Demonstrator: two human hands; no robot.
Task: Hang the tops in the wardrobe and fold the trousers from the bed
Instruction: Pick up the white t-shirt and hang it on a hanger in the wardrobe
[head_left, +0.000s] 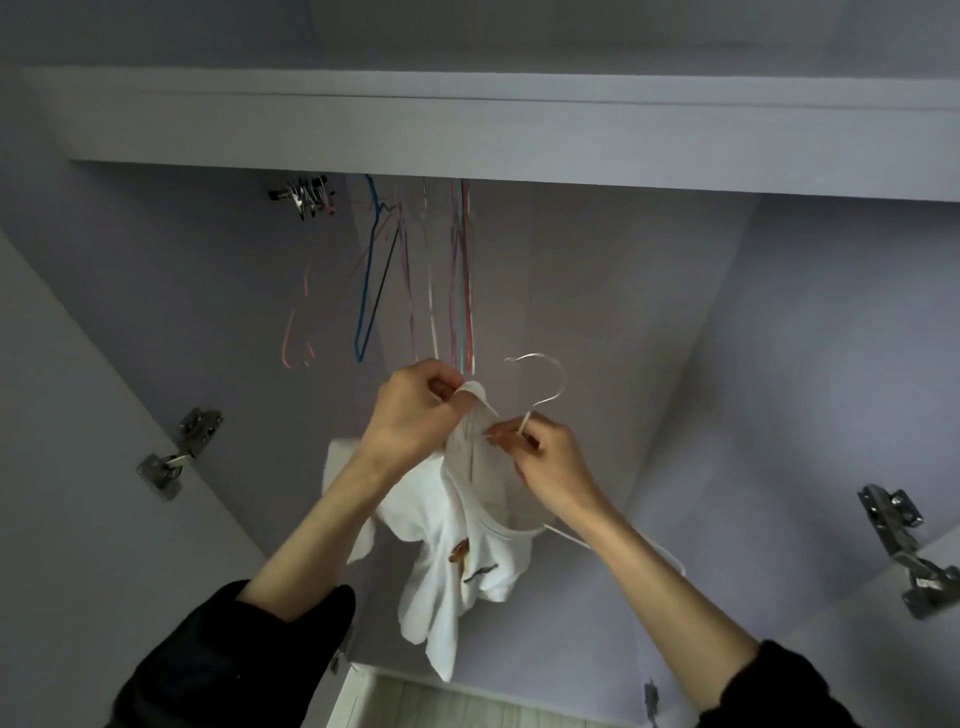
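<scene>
Left door hinge (179, 453): metal, one seen on the left edge of the wardrobe (519, 130) opening, on the open left door panel.
Empty hangers (415, 270): thin wire ones bunched at upper centre-left under the top shelf board; pink, blue, black, purple, white and red strands visible. Exact count cannot be told, they overlap.
Clip cluster (306, 197): metal clips at the left end of the bunch, count unclear.
Open room: bare lilac back wall to the right of the bunch, wide gap between it and the right side panel.
Left hand (410, 410): raised, fingers curled, pinching the collar edge of the white top (457, 561).
White top: one, held up in front of the wardrobe interior, below the hanging bunch; body hangs down crumpled between the two forearms; small dark and orange print on the front.
White hanger (540, 384): one, hook upward and free of any rail, neck just right of the collar; one arm pokes out right below the right forearm.
Right hand (545, 457): fingers closed around the hanger neck.
Sleeves (223, 660): two, black, pushed up the forearms.
Right door hinges (904, 540): two metal pieces on the right edge.
Floor (467, 706): pale wood strip at bottom centre.
</scene>
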